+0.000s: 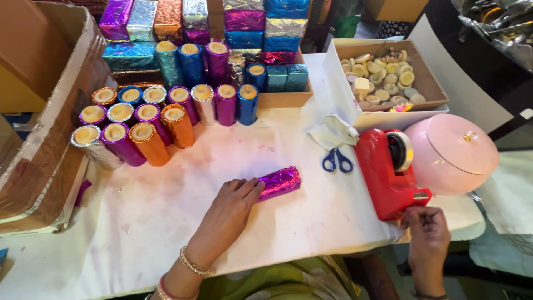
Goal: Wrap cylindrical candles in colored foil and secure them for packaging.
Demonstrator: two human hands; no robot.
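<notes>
Two hands split the wrapping step: left hand [230, 208] lies flat, fingers pinning the purple foil roll [279, 183] mid-tabletop [166, 222], right hand [425, 230] pinches tape at the red dispenser [388, 172], seemingly for sealing.

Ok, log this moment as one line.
left hand: pressing purple foil roll on table | right hand: fingers at red tape dispenser | scissors: idle

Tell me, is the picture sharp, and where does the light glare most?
In the head view, the middle is sharp: the left hand resting on the purple foil roll shows clear creases. Glare glints off the foil-wrapped cylinders and the pink round lid. The right hand at the red tape dispenser is slightly soft.
</notes>
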